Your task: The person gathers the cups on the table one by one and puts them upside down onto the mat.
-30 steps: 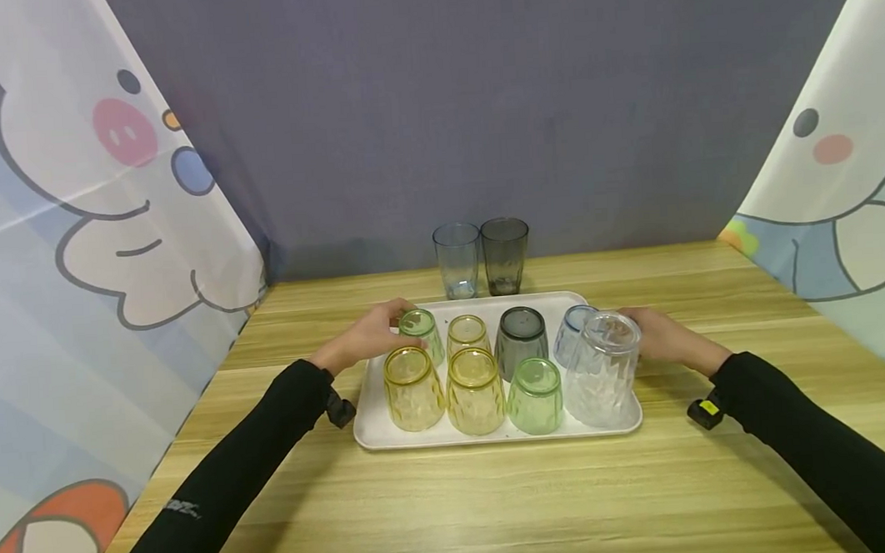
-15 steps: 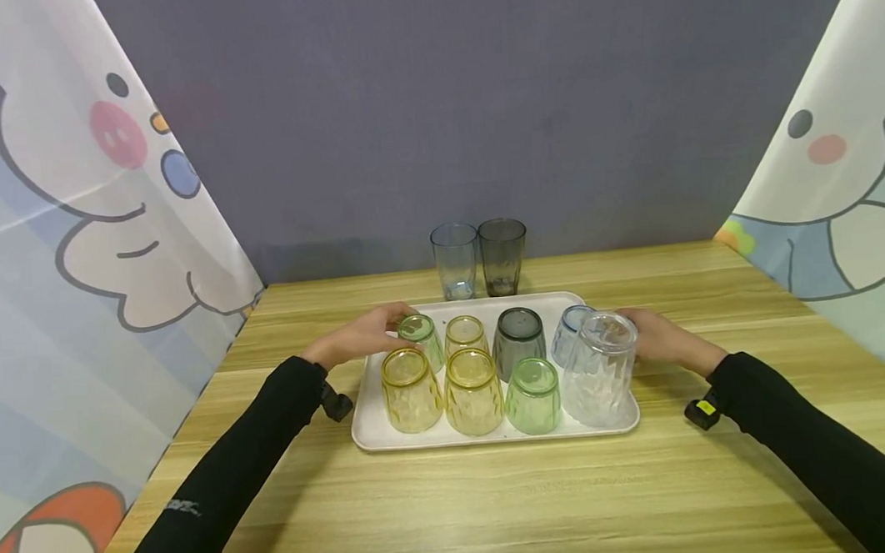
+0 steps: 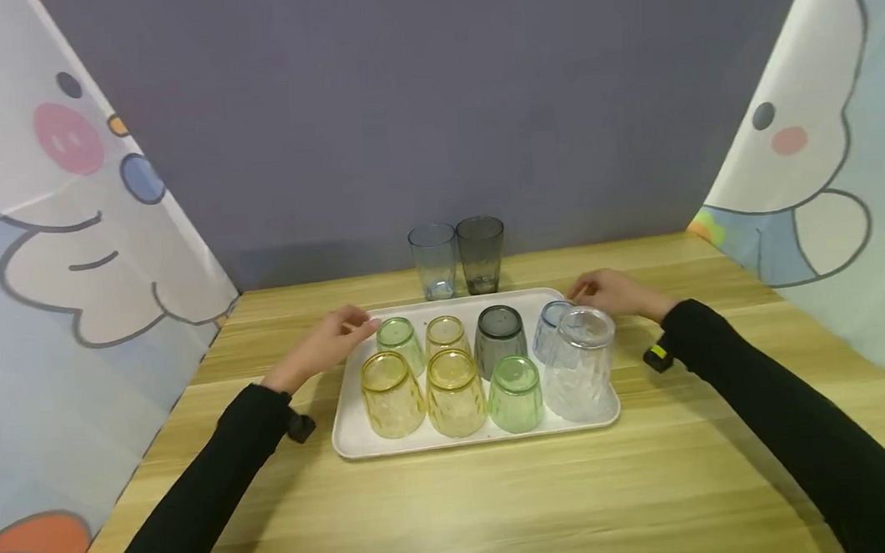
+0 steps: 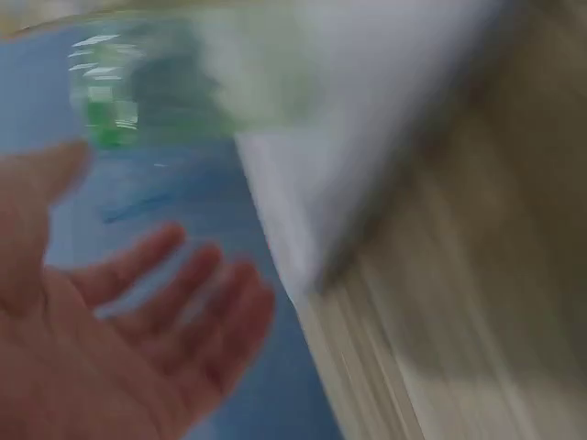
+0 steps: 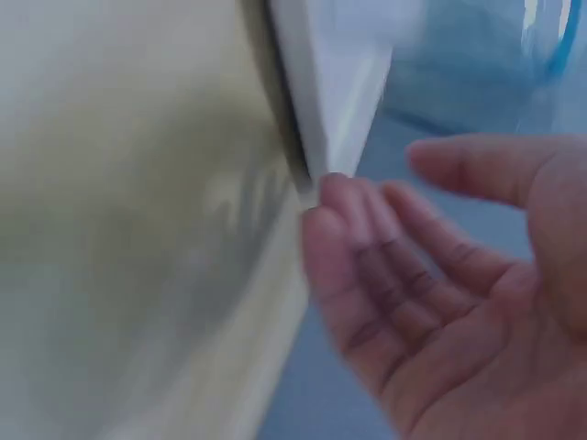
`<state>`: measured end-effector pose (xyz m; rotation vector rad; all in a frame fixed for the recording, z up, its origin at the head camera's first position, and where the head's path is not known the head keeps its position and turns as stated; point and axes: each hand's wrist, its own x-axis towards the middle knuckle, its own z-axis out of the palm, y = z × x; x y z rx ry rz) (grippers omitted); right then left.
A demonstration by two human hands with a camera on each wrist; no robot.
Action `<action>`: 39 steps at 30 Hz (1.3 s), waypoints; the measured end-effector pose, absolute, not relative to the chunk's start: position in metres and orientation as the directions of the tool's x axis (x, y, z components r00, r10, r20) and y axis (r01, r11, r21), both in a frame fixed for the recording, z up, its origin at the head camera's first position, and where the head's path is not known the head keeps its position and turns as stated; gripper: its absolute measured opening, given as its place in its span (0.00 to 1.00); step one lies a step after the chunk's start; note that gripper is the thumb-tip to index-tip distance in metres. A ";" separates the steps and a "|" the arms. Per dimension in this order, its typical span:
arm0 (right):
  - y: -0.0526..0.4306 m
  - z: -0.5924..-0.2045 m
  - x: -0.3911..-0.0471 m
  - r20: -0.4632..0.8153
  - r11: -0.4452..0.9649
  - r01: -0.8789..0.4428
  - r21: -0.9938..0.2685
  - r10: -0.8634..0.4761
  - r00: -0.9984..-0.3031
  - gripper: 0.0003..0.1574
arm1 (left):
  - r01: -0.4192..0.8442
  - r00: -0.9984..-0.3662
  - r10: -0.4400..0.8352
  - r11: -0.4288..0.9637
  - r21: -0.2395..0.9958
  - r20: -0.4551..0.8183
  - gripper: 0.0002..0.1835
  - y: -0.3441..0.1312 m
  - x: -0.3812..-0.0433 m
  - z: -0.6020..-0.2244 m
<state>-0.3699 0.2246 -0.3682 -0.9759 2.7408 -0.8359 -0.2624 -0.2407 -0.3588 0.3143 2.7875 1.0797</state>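
A white tray (image 3: pixel 353 431) lies on the wooden table, bearing several upside-down glasses in two rows. Just left of the small green glass (image 3: pixel 400 345) at the tray's back left, my left hand (image 3: pixel 326 343) hovers with relaxed fingers and holds nothing. In the left wrist view its palm faces the blurred green glass (image 4: pixel 110 101), apart from it. My right hand (image 3: pixel 612 293) is near the tray's back right corner, beside the blue glass (image 3: pixel 547 331) and behind the tall clear glass (image 3: pixel 578 369). Its fingers are loosely bent around nothing in the right wrist view.
Two yellow glasses (image 3: pixel 392 396) and a green glass (image 3: pixel 516 398) stand in the front row. A small yellow glass (image 3: pixel 446 333) and a grey glass (image 3: pixel 500 340) stand behind them. Behind the tray are an upright blue tumbler (image 3: pixel 434 260) and a dark grey tumbler (image 3: pixel 480 254).
Both hands have come away from the glasses at the tray's ends: the left drew back to the left, the right rose toward the back right corner. The head view has shifted slightly.
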 end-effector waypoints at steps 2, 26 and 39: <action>0.207 -0.362 -0.390 0.049 0.634 -0.541 -0.552 -0.623 -0.781 0.20 | 0.121 -0.983 0.178 0.793 0.597 -0.037 0.34 -0.255 -0.249 -0.362; 0.134 -0.343 -0.416 -0.056 0.495 -0.325 -0.806 -0.610 -0.790 0.58 | 0.210 -0.945 0.306 0.840 0.501 -0.116 0.24 -0.248 -0.202 -0.359; 0.211 -0.286 -0.386 0.147 0.423 -0.341 -0.839 -0.427 -0.892 0.49 | 0.174 -0.910 0.344 0.823 0.541 -0.230 0.24 -0.218 -0.241 -0.361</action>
